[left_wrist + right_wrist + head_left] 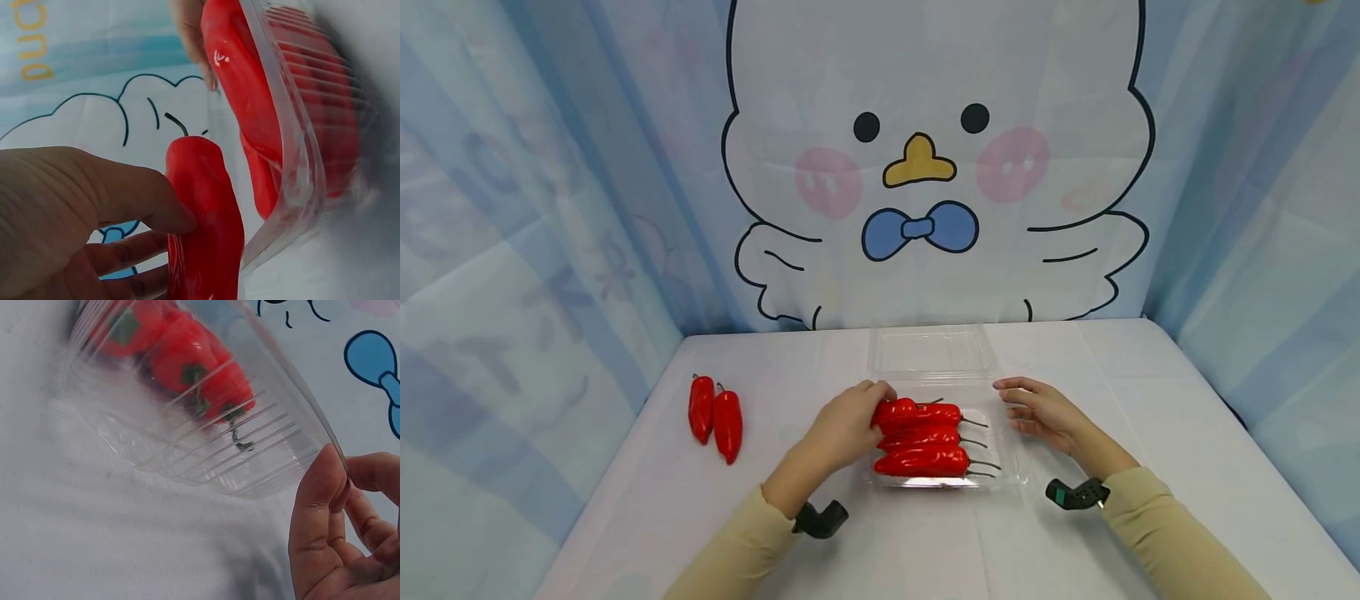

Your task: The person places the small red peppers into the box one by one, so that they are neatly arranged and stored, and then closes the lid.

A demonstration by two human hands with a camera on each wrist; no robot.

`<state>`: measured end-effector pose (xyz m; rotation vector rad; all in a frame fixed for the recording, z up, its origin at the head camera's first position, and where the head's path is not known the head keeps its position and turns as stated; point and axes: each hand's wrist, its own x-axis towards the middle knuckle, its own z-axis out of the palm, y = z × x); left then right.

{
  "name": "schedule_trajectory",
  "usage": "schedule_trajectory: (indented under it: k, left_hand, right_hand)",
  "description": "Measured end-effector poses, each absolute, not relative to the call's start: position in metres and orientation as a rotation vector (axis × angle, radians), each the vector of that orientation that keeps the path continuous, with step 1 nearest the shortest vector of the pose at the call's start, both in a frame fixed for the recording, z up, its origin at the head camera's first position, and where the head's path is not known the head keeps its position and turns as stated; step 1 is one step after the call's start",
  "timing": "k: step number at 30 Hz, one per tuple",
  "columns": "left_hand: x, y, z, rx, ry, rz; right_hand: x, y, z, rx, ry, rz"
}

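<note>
The person's left hand [841, 425] pinches a red pepper [212, 219], thumb on one face and fingers behind, with the stem showing beyond the thumb tip. The right hand [1045, 414] pinches the rim of a clear box [256, 462] between thumb and forefinger, the other fingers curled below.

Just beside the left fingers, toward the right ones, a row of peppers [922, 461] lies in the box, stems pointing to the right hand. The held pepper is over the box's far left part; whether it touches those below cannot be told. Farther beyond both sets of fingers, the lid [932, 352] lies folded open. Well out to the left of the left fingers, two loose peppers [715, 421] lie on the table [970, 550].

The step in hand looks like packing peppers into the box. The next move seems to call for lining this one up with the row and loosening the left fingers gently, while the right fingers steady the rim.
</note>
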<state>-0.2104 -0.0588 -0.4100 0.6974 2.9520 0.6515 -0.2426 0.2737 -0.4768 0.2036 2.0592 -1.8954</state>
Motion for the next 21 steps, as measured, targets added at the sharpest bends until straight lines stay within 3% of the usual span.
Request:
schedule_trajectory:
  k: [21]
  left_hand:
    - [-0.219,-0.022,-0.425,0.838,2.766,0.763]
  right_hand:
    - [-0.24,0.273,-0.473,0.231,2.064,-1.885]
